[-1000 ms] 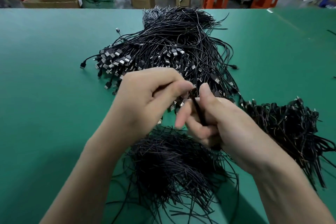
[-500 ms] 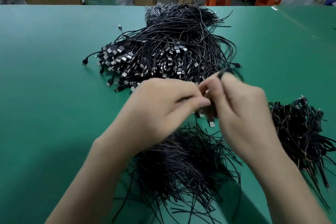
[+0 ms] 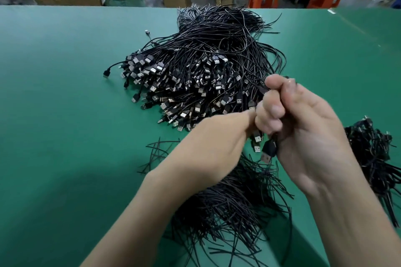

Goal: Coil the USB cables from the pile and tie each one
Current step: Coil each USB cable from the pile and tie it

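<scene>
Centre right, the right hand (image 3: 303, 128) has turned its palm into view since half a second ago, fingers curled tight around a cable (image 3: 269, 148), plug hanging below. The left hand (image 3: 217, 143) touches it; I cannot tell its grip. The pile (image 3: 206, 67) lies upper centre on the worktop (image 3: 65, 115).

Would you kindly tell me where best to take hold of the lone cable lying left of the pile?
Pinch its plug, coming from the left. The plug lies alone on bare mat, clear of the pile, while its cord curves right into the tangle, so a leftward pull would probably draw it free.
</scene>
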